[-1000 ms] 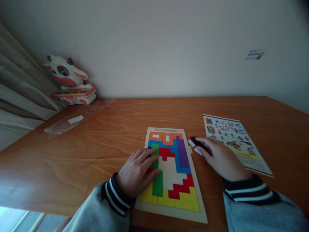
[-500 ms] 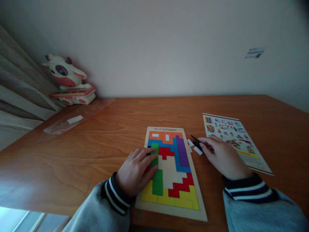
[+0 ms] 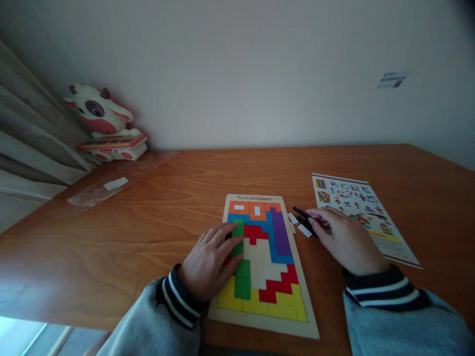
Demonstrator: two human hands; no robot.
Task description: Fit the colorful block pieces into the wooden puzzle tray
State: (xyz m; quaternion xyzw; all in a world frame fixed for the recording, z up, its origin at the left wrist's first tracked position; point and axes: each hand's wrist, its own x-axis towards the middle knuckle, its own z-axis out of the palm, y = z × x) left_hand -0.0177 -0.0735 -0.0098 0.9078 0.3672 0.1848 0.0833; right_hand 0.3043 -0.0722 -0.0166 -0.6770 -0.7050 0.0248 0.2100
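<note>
A wooden puzzle board (image 3: 218, 316) lies in front of me, its frame filled with coloured block pieces and a bare patch in the middle. My left hand (image 3: 210, 257) rests on its left side, fingers spread over the green pieces (image 3: 242, 279). To the right of the board, my right hand (image 3: 343, 240) pinches black tweezers (image 3: 305, 225), their arms apart and pointing left. Small white slips (image 3: 305, 231) lie beside the tweezer tips. Two more white slips (image 3: 257, 211) sit on the orange pieces (image 3: 270, 207) at the top of the board.
A printed pattern sheet (image 3: 393, 237) lies right of my right hand. Clear plastic wrap (image 3: 89, 198) with a white label is at the left, before a toy cow (image 3: 107, 123) with a keyboard. A curtain (image 3: 29, 133) hangs at the left, and the wall stands behind the table.
The tweezers have turned slightly in my right hand, and the gap between their arms shows more clearly. My left hand stays on the board.
</note>
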